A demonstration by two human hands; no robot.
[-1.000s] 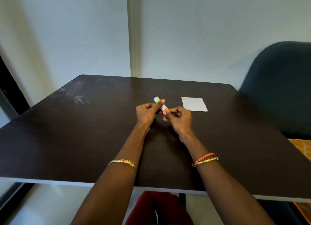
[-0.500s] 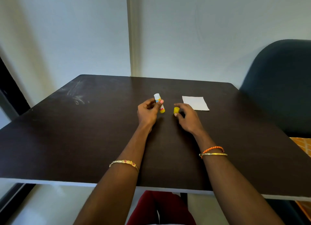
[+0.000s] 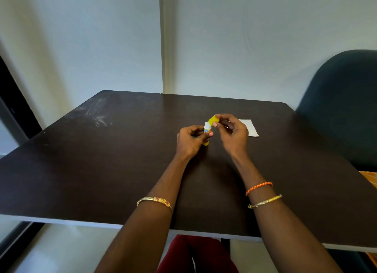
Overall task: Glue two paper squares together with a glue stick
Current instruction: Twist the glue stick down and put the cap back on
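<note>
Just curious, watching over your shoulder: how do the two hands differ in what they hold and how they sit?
The left hand grips the glue stick upright by its body; the right hand pinches only the yellow cap, tilted just above the stick's tip. The left hand sits lower, the right slightly higher and partly covers the paper. Both are raised over the table, fingers closed on something.

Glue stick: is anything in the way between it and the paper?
Only the right hand, holding the yellow cap, sits between the glue stick in the left hand and the white paper.
</note>
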